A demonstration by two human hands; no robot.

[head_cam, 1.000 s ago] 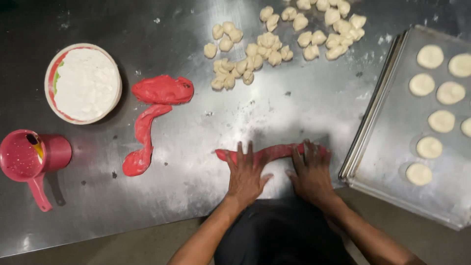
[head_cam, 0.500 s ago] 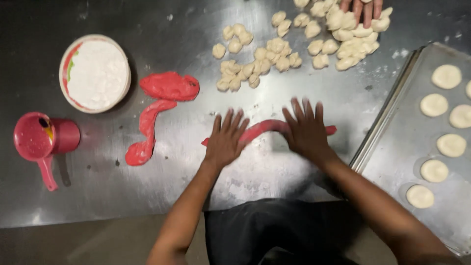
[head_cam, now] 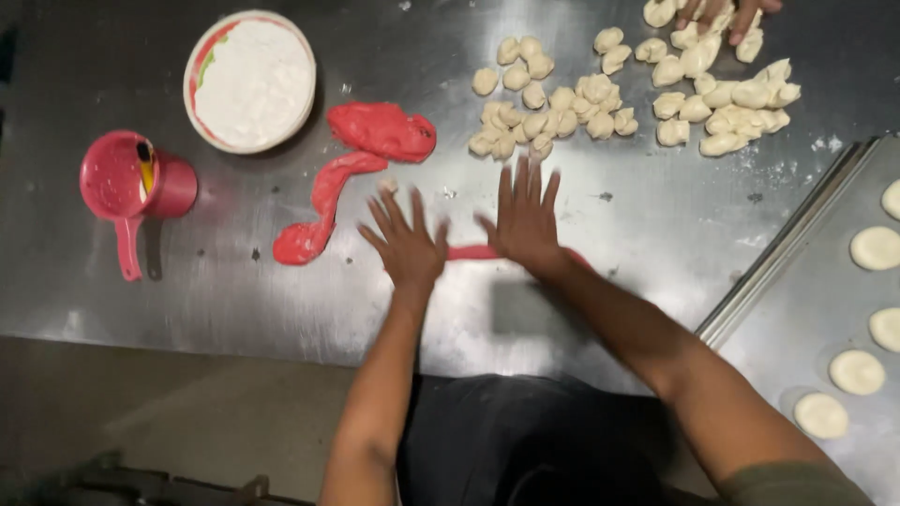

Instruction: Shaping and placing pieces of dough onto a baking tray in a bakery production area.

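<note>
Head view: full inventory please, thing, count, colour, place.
Red dough rope: one, red, under both palms, centre of table.
Red dough lumps: two, red, left of centre.
Pale dough pieces: many, cream, far centre and right.
Flour bowl: one, white contents, far left.
Scoop cup: one, red, left edge.
Baking tray: one, metal, right, holding flat cream discs.
Another person's fingers: top right.
Left hand: flat on rope.
Right hand: flat on rope.

Bakery kitchen, steel worktable (head_cam: 656,215), dough pieces (head_cam: 562,103), baking tray (head_cam: 797,309)
</note>
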